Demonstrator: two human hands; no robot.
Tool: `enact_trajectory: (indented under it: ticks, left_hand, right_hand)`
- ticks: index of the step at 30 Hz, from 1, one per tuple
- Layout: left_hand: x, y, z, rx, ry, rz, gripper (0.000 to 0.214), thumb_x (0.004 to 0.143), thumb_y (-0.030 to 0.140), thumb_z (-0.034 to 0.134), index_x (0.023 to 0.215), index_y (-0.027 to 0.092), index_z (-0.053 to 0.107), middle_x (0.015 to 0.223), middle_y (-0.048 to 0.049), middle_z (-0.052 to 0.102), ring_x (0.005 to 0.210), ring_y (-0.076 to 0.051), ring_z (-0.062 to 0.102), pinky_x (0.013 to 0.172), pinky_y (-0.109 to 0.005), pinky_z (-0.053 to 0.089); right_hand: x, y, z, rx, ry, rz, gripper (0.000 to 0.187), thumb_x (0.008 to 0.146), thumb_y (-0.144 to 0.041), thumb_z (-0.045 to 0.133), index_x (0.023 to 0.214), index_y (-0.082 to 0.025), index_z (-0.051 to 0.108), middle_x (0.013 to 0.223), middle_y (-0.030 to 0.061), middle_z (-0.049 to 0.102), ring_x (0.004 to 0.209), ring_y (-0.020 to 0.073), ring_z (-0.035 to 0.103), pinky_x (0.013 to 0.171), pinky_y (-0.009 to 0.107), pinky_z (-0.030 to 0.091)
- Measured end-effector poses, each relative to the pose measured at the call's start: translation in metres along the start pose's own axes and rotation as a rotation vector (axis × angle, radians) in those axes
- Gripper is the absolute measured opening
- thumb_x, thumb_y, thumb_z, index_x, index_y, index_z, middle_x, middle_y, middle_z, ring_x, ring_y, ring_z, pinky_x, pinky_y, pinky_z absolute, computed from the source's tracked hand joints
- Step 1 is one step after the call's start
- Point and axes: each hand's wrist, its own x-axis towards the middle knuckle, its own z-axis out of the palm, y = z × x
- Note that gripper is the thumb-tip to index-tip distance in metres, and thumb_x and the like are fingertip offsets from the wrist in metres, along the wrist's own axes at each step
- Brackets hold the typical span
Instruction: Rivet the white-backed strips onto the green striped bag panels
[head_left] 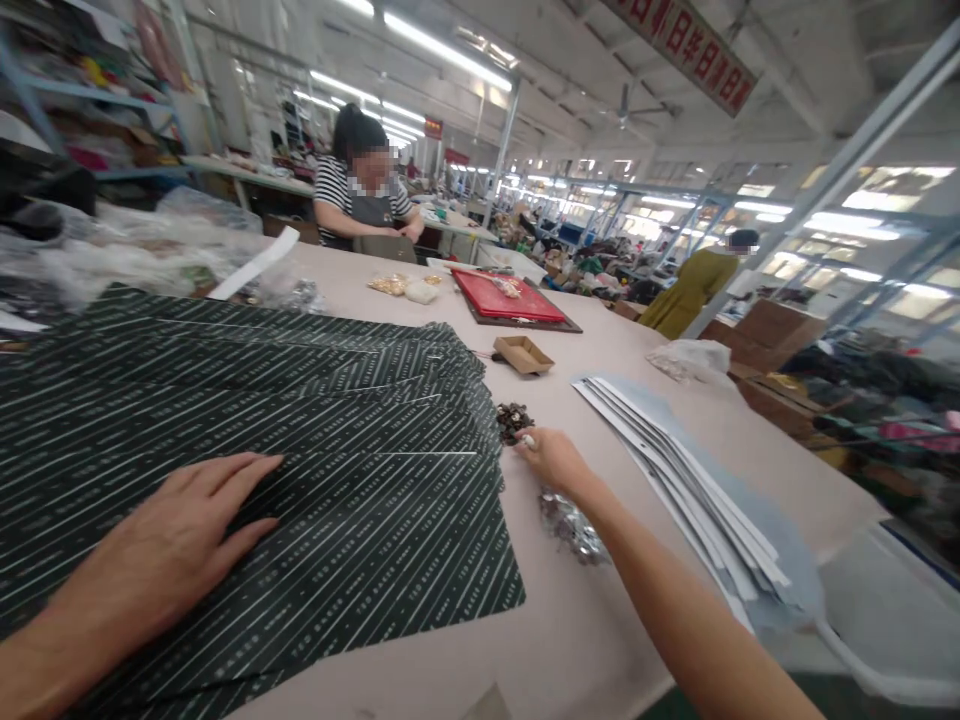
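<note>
My left hand [176, 525] lies flat, fingers stretched, on dark fabric [390, 520] printed with pale diagonal stripes and lettering. The layered fabric covers the left part of the table. Just past its right edge, my right hand [555, 460] reaches to a small heap of dark metal pieces [513, 420]. Its fingers are pinched together at the heap's near side, with a whitish spot by the fingertips. Whatever is between them is too small to name. Silvery shiny pieces [576, 527] lie beneath and beside my right forearm, which partly hides them.
Beyond the heap sits a shallow cardboard tray [523, 357], with a red board [510, 296] farther back. Long white strips [675, 480] are stacked on the right. Small bags of gold-coloured parts [390, 285] lie near a co-worker [367, 200] across the table. Plastic bags [127, 245] crowd the far left.
</note>
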Motion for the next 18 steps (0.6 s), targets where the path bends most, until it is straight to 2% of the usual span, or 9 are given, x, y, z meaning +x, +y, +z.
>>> enact_trajectory:
  ticks: [1, 4, 7, 10, 14, 16, 18]
  left_hand:
    - [0.002, 0.006, -0.008, 0.029, -0.053, -0.002, 0.038, 0.098, 0.037, 0.048, 0.134, 0.029, 0.049, 0.134, -0.0010, 0.055, 0.125, -0.027, 0.051, 0.112, -0.047, 0.043]
    - [0.012, 0.015, -0.024, 0.071, -0.082, 0.027, 0.054, 0.085, 0.031, 0.067, 0.135, 0.023, 0.049, 0.138, -0.0089, 0.054, 0.129, -0.032, 0.050, 0.112, -0.052, 0.045]
    - [0.018, 0.014, -0.030, 0.094, -0.129, 0.015, 0.059, 0.082, 0.027, 0.074, 0.135, 0.021, 0.049, 0.137, -0.0101, 0.054, 0.129, -0.031, 0.048, 0.111, -0.050, 0.046]
    - [0.020, 0.014, -0.032, 0.104, -0.160, -0.001, 0.050, 0.085, 0.021, 0.073, 0.131, 0.021, 0.053, 0.128, -0.0080, 0.058, 0.120, -0.027, 0.052, 0.107, -0.045, 0.049]
    - [0.018, 0.022, -0.036, 0.106, -0.219, -0.040, 0.029, 0.088, 0.014, 0.068, 0.115, 0.019, 0.061, 0.113, -0.0065, 0.060, 0.108, -0.026, 0.053, 0.097, -0.042, 0.051]
    - [0.015, 0.028, -0.039, 0.111, -0.248, -0.061, 0.016, 0.091, 0.012, 0.062, 0.105, 0.018, 0.063, 0.107, -0.0065, 0.061, 0.104, -0.026, 0.053, 0.095, -0.042, 0.050]
    - [0.011, 0.035, -0.045, 0.112, -0.276, -0.076, 0.016, 0.094, 0.009, 0.051, 0.099, 0.018, 0.064, 0.104, -0.0071, 0.061, 0.103, -0.027, 0.053, 0.093, -0.042, 0.049]
  right_hand:
    - [0.004, -0.003, 0.004, -0.005, 0.001, -0.011, 0.029, 0.095, -0.029, 0.055, 0.116, -0.018, 0.072, 0.112, 0.0129, 0.077, 0.104, 0.0234, 0.070, 0.084, 0.027, 0.046]
    - [0.013, -0.006, 0.016, -0.015, 0.000, -0.036, 0.023, 0.094, -0.028, 0.054, 0.101, -0.017, 0.074, 0.101, 0.0142, 0.078, 0.095, 0.0253, 0.072, 0.078, 0.028, 0.045]
    - [0.022, -0.002, 0.024, -0.011, -0.001, -0.063, 0.019, 0.092, -0.027, 0.056, 0.094, -0.019, 0.073, 0.094, 0.0121, 0.078, 0.090, 0.0246, 0.072, 0.075, 0.027, 0.044]
    - [0.027, 0.004, 0.025, 0.005, -0.002, -0.085, 0.018, 0.090, -0.026, 0.056, 0.094, -0.021, 0.072, 0.097, 0.0091, 0.079, 0.090, 0.0230, 0.072, 0.074, 0.026, 0.044]
    - [0.028, 0.007, 0.021, 0.023, -0.011, -0.096, 0.018, 0.089, -0.030, 0.052, 0.086, -0.023, 0.069, 0.088, 0.0060, 0.078, 0.081, 0.0215, 0.072, 0.069, 0.026, 0.045]
    - [0.026, 0.006, 0.019, 0.019, -0.005, -0.094, 0.020, 0.089, -0.033, 0.051, 0.084, -0.022, 0.067, 0.085, 0.0070, 0.078, 0.079, 0.0228, 0.071, 0.067, 0.027, 0.045]
    - [0.022, 0.005, 0.014, 0.000, 0.012, -0.074, 0.023, 0.088, -0.034, 0.048, 0.084, -0.021, 0.066, 0.083, 0.0106, 0.077, 0.077, 0.0261, 0.071, 0.066, 0.030, 0.045]
